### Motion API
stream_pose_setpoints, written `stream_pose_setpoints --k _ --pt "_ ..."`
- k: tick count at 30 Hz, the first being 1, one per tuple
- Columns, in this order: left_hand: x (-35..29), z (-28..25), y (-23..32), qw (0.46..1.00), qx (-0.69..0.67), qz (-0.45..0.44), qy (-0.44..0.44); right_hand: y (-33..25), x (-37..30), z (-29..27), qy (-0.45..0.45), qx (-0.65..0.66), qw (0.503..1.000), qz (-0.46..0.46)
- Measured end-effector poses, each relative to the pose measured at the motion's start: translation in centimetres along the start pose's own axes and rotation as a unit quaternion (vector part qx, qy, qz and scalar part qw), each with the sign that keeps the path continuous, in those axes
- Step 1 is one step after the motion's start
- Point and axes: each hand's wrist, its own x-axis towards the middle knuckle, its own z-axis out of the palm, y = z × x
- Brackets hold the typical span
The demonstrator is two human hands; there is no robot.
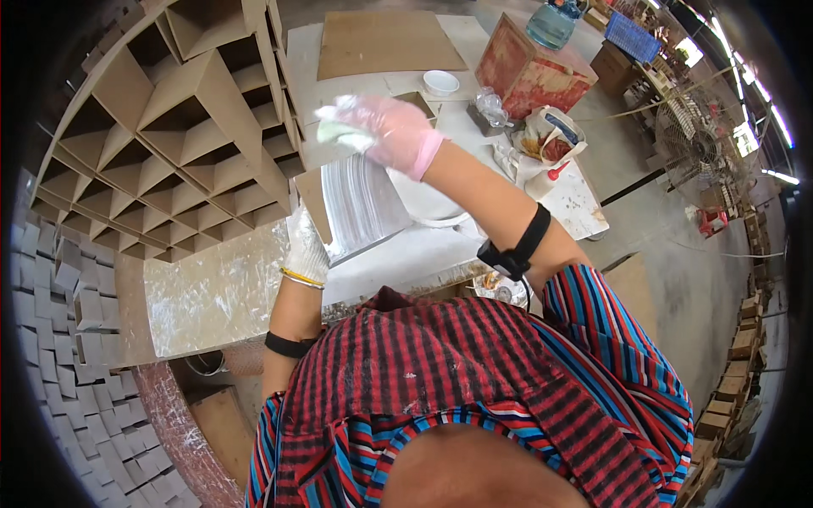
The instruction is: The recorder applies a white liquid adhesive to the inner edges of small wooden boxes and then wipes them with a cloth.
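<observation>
My left hand (306, 250), in a white knitted glove, grips the near left edge of a brown board (360, 207). Its fingers are partly hidden behind the board. White, streaky paste covers the board's face, which is tilted up above the table. My right hand (398, 135), in a pink glove smeared with white, is closed around a pale green-white pad (347, 134) just beyond the board's far edge. Motion blurs its fingertips. A round white tub (428, 203) stands right of the board, partly covered by my right forearm.
A tall stack of open brown cardboard boxes (190, 93) rises at the left. On the white-stained table (212, 292) lie a flat brown sheet (385, 42), a white bowl (440, 82) and a red-capped bottle (546, 179). A water jug (555, 24) tops a red-stained box (529, 72). A fan (690, 127) stands right.
</observation>
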Motion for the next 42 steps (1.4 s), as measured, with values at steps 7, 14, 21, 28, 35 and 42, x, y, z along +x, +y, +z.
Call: stream_pose_setpoints --k 7,14,21,28,35,42 --pt "2.9 -4.1 -0.5 0.950 0.192 0.043 -0.241 -6.0 -2.2 -2.2 -0.216 -0.014 0.972 -0.095" --pt "2.6 -1.9 0.0 0.991 0.115 -0.051 -0.045 -0.6 0.7 0.7 -0.067 0.049 0.996 -0.017" --pt "5.9 -7.4 -1.4 0.980 0.137 0.027 -0.141 -6.9 -1.6 0.5 -0.158 0.053 0.978 -0.128" --pt "0.5 -1.5 -0.7 0.992 0.122 -0.031 -0.004 1.0 2.4 1.6 -0.115 0.007 0.993 -0.004" --pt "-0.1 -1.3 1.6 0.994 0.075 -0.077 -0.034 -5.2 -1.0 1.1 -0.041 0.108 0.991 -0.071" --pt "0.8 -2.7 1.8 0.992 0.091 -0.075 -0.038 -4.2 0.3 2.7 -0.072 0.060 0.992 -0.088"
